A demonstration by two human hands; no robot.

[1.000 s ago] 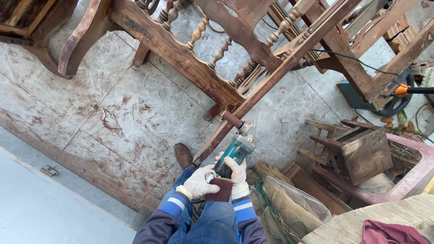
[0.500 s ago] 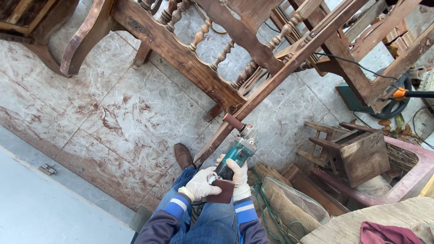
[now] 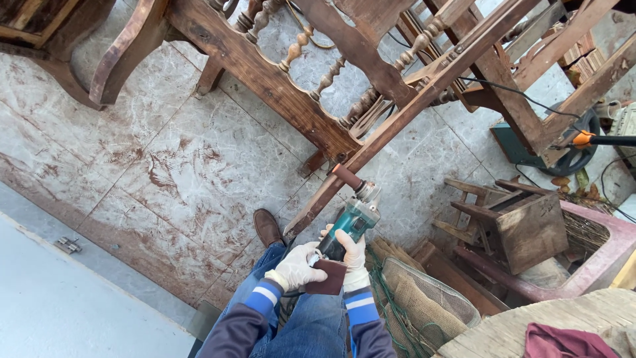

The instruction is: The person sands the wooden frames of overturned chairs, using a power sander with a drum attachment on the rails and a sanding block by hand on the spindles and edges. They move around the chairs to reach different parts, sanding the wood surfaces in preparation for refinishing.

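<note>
Between both hands (image 3: 324, 262): sander (image 3: 351, 222).

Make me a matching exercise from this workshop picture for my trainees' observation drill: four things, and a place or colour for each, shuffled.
Things:
1. power sander
2. brown sanding sheet
3. brown shoe
4. red cloth

Places and colours:
A. lies on the pale boards at lower right
B. teal body, gripped by the right hand
C. stands on the stained floor tiles
D. under the left hand

Pairs: 1-B, 2-D, 3-C, 4-A
</note>
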